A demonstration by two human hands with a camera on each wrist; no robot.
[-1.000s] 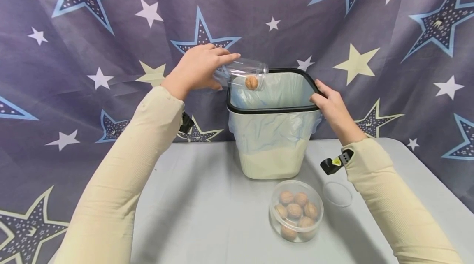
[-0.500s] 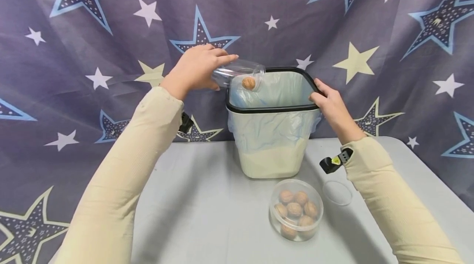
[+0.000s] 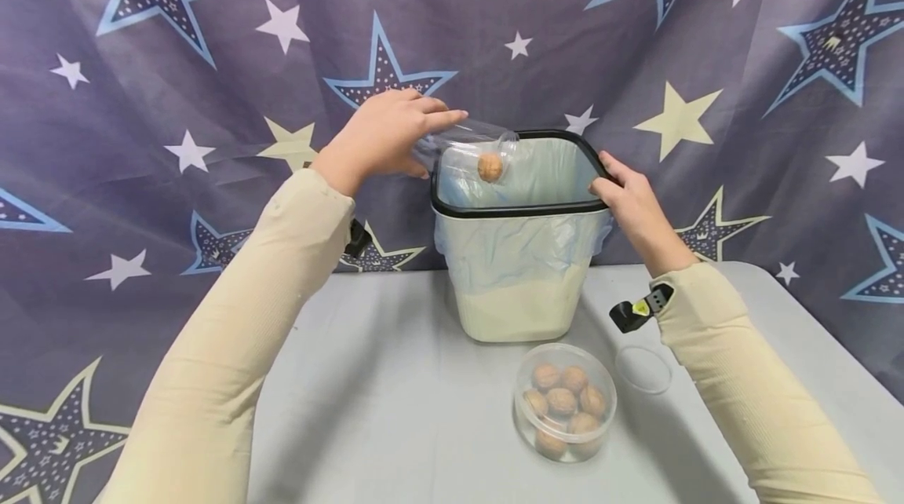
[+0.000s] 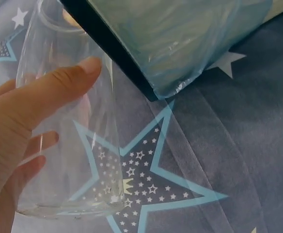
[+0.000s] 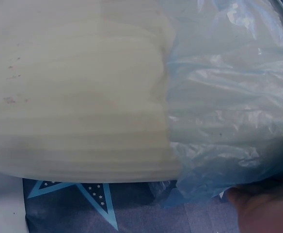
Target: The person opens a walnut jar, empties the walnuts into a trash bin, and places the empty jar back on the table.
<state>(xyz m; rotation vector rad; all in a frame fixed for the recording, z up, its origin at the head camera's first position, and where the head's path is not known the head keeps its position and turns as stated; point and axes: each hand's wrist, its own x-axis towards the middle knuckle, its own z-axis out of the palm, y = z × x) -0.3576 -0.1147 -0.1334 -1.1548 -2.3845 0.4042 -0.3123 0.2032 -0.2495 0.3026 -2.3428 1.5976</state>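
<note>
Your left grip (image 3: 391,131) is clamping the clear jar (image 3: 462,141), its long axis running rightward over the lined bin (image 3: 515,308); the walnut (image 3: 490,167) is resting inside, near the mouth. Your right grip (image 3: 632,202), farther off, is holding the black rim (image 3: 523,212).

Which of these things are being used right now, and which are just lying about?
In use:
left hand, holding a clear jar
walnut inside the jar
right hand, gripping the lined bin

Seemingly lying about:
tub of walnuts
clear disc

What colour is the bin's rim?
Black; the bin's rim shows best in the head view.
</note>
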